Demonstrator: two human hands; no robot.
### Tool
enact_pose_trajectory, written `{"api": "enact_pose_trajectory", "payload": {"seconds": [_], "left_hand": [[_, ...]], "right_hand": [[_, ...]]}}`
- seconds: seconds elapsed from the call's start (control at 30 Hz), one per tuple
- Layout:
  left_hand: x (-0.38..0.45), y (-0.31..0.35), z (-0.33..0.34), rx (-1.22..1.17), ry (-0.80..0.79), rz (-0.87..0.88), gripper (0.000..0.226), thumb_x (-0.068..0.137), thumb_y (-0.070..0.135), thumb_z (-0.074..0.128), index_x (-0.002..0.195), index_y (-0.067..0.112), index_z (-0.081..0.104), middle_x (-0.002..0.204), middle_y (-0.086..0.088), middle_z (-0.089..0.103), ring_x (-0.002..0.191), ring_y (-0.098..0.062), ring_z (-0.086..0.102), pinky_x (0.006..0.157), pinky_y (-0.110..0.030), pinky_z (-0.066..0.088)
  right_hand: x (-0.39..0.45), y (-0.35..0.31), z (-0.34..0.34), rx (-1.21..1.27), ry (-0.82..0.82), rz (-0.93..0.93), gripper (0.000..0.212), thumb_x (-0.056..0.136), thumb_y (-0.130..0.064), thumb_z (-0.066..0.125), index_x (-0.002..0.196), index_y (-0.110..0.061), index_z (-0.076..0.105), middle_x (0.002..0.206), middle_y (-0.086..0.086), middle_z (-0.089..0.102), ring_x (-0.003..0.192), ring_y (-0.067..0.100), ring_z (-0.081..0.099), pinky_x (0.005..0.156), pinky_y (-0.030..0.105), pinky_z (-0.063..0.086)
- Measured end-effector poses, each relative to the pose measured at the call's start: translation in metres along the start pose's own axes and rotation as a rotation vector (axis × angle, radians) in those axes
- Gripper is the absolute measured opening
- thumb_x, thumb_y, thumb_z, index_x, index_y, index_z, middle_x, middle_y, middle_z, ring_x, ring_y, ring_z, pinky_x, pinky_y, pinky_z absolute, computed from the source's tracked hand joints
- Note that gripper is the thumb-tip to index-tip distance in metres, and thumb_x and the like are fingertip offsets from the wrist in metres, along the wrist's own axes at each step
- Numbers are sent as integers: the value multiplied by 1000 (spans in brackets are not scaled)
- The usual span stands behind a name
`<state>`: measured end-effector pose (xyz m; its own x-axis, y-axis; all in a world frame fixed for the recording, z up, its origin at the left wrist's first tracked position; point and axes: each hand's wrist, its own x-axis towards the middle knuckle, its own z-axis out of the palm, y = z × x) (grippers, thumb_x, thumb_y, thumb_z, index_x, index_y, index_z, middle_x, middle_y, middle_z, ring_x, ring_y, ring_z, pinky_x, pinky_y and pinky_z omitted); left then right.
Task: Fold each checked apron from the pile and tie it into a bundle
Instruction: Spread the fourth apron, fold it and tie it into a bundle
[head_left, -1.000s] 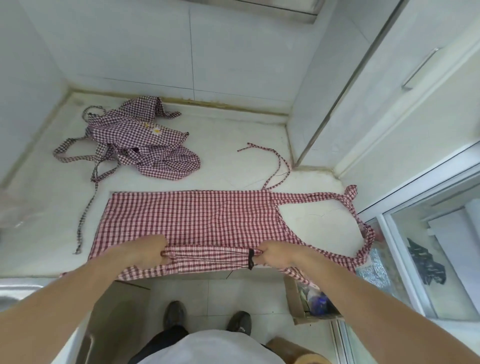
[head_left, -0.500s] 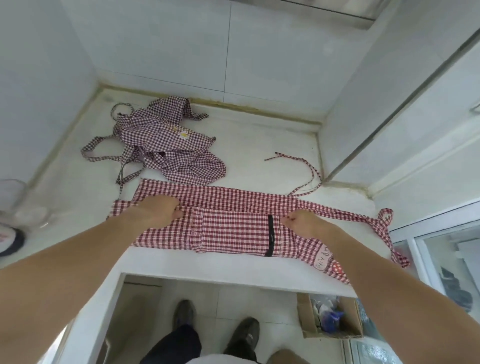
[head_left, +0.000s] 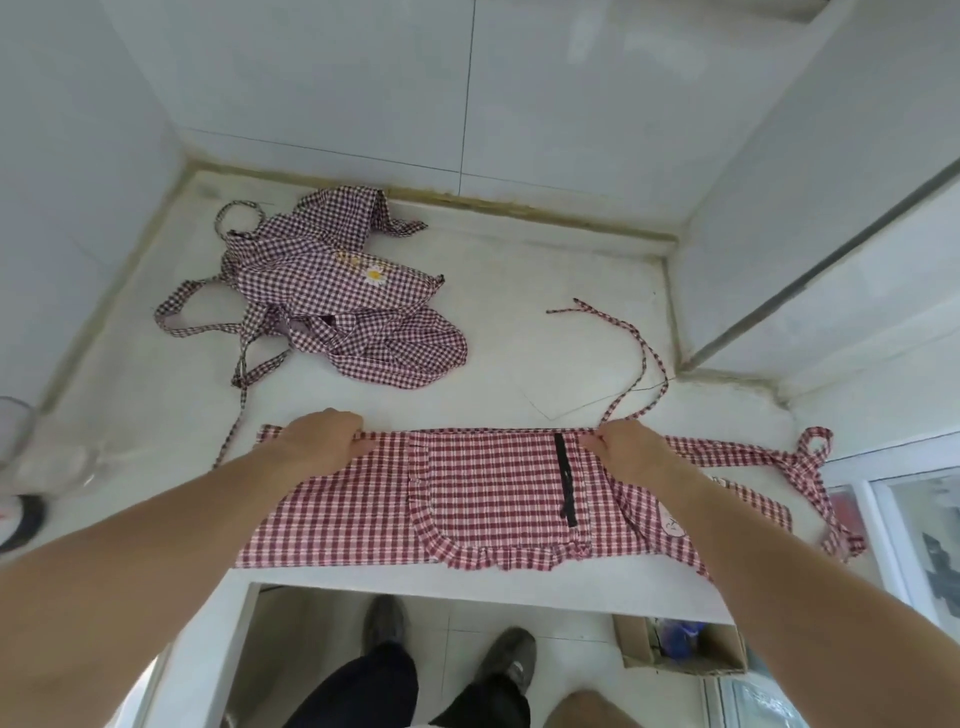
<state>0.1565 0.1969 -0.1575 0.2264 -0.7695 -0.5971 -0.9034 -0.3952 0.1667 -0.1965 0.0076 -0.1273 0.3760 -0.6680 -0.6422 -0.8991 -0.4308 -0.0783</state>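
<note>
A red-and-white checked apron (head_left: 483, 499) lies folded in half lengthwise near the front of the white counter (head_left: 545, 338), its ruffled pocket with a black strip facing up. My left hand (head_left: 324, 439) pinches the folded far edge at the left. My right hand (head_left: 626, 449) pinches the same edge at the right, where a thin tie string (head_left: 641, 358) runs off toward the back. The neck strap (head_left: 802, 462) trails to the right. A crumpled pile of darker checked aprons (head_left: 343, 291) sits at the back left.
White tiled walls close the counter at the back and left; a cabinet side stands at the right. A blurred round object (head_left: 21, 499) sits at the left edge. Below the counter edge are my shoes on the floor and a cardboard box (head_left: 680, 644).
Both hands carried the apron's near edge up and over to the far edge, folding it in half. The pocket side now faces up.
</note>
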Motion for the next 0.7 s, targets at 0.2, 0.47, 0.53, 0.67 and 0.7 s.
{"api": "enact_pose_trajectory", "payload": {"seconds": [0.2,0.47,0.53,0.67,0.7], "left_hand": [[-2,-3,10,17,59,-85,33,104,46,38,99,17,53,97,-1,62,83,-18,56,75,-34,48],[3,4,6,16,34,-219,44,104,50,34,116,12,53,108,-6,63,96,-22,59,89,-38,44],[5,4,12,20,73,-273,43,103,51,37,114,13,54,104,-4,65,98,-23,60,101,-43,38],[-2,9,21,55,150,-428,45,99,55,43,118,15,53,104,-5,67,106,-25,59,111,-50,30],[-6,11,21,105,177,-466,48,98,56,44,123,16,51,109,-6,65,112,-27,54,112,-53,27]], "right_hand": [[5,-5,5,-29,70,29,44,108,-39,30,105,-7,61,99,11,67,94,27,67,83,36,53],[20,-11,11,-39,39,145,46,106,-47,32,113,-12,62,98,11,66,93,26,66,80,36,54],[26,-8,15,65,75,211,62,98,-63,36,90,-7,62,81,7,64,79,24,64,72,35,53],[28,0,20,133,86,293,75,86,-81,37,76,-9,55,72,5,60,69,20,60,64,32,48],[29,2,21,139,83,307,77,84,-83,38,77,-8,54,73,5,59,71,20,60,65,32,48]]}}
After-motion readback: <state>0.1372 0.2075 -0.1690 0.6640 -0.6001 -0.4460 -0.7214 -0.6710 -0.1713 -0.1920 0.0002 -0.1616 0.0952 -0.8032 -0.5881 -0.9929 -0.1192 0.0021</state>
